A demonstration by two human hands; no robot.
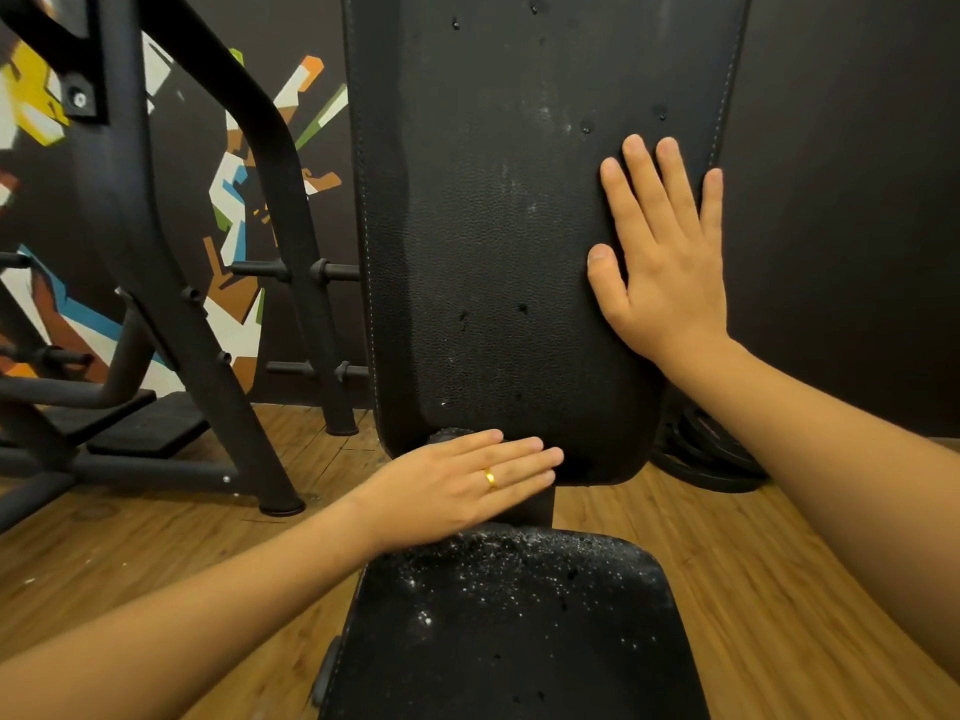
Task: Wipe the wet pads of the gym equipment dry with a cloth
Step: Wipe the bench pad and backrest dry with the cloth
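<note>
there, the dark wall [841, 200] stood behind the back pad [493, 226], and left of the pad it carried a painted mural [234, 200] in white, orange, green and blue. the wooden floor [753, 589] ran below the pad on both sides. a black machine frame [171, 304] rose left of the pad, its slanted posts and short pegs [291, 270] close to the pad's left edge, so that side was crowded. the back pad itself stood upright in the middle, black and grained, with pale stitching along both long edges and scattered drops on its face. below it, across a narrow gap with a dark post, the seat pad [519, 641] lay flat and was speckled with many water drops, thickest near its rear edge. black weight plates [711, 454] leaned low to the right of the pad, behind its bottom corner; the floor right of the pad lay open otherwise. the right hand [670, 272] lay flat on the pad's right edge, fingers straight and slightly spread, holding nothing. the left hand [457, 485] was flat with fingers pressed together, fingertips at the pad's bottom edge over the gap; contact could not be told. it wore a gold ring [490, 478].
</note>
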